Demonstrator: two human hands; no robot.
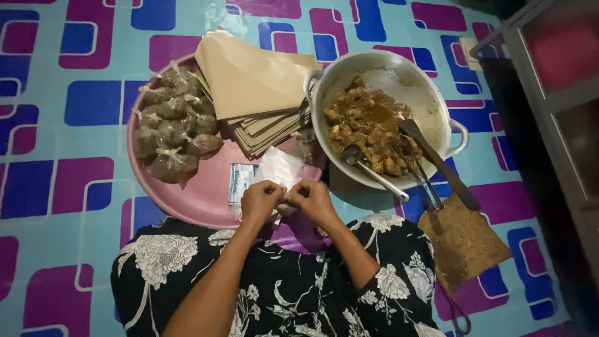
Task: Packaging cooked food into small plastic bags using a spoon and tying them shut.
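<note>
So, using the pink tray [187, 200] as anchor: tied bags of dark filling [171, 128] sit on its left side, brown paper sheets [249, 81] at its top right. At its near edge, left hand [261, 198] and right hand [312, 198] are pinched together on a small clear plastic bag [279, 168]; looks like opening it. Right of the tray, the pot of stew [387, 118] holds the ladle [374, 171], so scooping seems next.

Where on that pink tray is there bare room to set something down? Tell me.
The pink tray is bare along its near rim, between the tied food bags and the small packet. Its far half is crowded: bags on one side, the brown paper stack on the other. Both hands, left hand and right hand, work above the near edge.
</note>
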